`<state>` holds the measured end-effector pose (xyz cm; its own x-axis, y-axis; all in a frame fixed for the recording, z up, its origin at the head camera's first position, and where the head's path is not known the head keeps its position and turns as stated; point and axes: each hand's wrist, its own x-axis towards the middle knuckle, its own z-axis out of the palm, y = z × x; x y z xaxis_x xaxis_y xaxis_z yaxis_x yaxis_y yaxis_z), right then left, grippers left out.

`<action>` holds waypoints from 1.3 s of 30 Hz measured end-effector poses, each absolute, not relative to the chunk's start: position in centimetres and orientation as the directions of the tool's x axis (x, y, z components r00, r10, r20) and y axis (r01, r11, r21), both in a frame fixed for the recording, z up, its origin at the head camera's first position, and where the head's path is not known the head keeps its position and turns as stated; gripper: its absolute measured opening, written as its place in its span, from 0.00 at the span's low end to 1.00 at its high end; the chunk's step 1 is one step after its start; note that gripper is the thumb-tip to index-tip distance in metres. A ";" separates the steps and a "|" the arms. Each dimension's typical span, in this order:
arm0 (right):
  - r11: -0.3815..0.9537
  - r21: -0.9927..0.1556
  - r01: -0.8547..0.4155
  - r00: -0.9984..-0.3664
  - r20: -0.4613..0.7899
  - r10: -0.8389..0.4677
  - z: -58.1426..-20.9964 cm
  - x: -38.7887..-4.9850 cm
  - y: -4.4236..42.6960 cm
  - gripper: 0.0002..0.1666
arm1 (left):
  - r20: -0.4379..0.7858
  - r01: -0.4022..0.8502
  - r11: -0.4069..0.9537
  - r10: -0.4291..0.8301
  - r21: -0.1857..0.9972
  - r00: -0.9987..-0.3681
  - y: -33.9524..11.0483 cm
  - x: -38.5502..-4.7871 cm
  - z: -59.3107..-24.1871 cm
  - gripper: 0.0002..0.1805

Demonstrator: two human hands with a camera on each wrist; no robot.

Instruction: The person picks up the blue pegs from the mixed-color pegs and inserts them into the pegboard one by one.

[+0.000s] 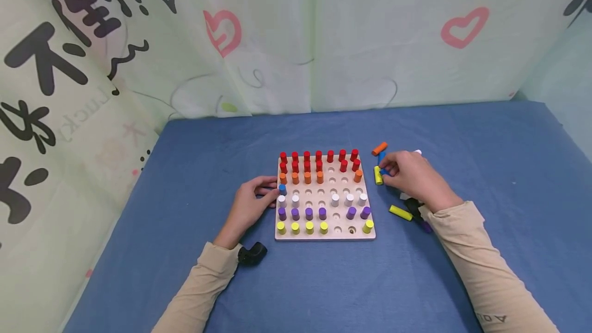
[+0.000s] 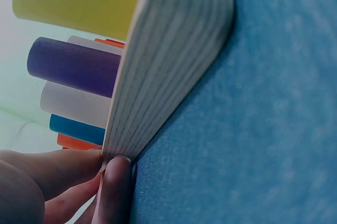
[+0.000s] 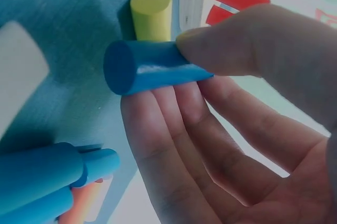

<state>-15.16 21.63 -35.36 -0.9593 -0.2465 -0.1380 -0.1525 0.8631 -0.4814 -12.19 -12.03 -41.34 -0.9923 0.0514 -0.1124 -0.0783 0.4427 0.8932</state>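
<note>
A wooden pegboard (image 1: 296, 237) lies on the blue cloth, with rows of red, orange, white, purple and yellow pegs and a single blue peg (image 1: 282, 189) at the left end of its row. My left hand (image 1: 250, 204) grips the board's left edge beside that peg; the left wrist view shows thumb and fingers against the edge. To the right of the board, my right hand (image 1: 413, 176) pinches another blue peg (image 3: 152, 66) between thumb and fingertips, seen lying sideways in the right wrist view. A yellow peg (image 1: 378, 176) stands close by the held peg.
Loose pegs lie right of the board: an orange one (image 1: 380, 148), a blue one (image 1: 381, 156), a yellow one (image 1: 400, 213) and a purple one (image 1: 426, 226) partly under the right wrist. A printed curtain (image 1: 351, 66) hangs behind the table.
</note>
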 end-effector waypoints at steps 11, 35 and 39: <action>0.850 -0.485 -0.209 -0.960 -0.064 -0.272 -34.7 -14.9 21.4 0.13 | -0.111 -0.080 0.431 0.048 0.899 -0.993 -12.0 -12.1 -41.3 0.19; 0.819 -0.486 -0.304 -0.943 0.034 -0.330 -33.3 -14.6 20.1 0.10 | -0.110 -0.078 0.442 0.048 0.894 -0.993 -12.0 -12.2 -41.4 0.19; 0.815 -0.492 -0.305 -0.942 0.031 -0.334 -33.0 -14.6 19.7 0.10 | -0.110 -0.078 0.444 0.048 0.893 -0.993 -12.0 -12.1 -41.3 0.19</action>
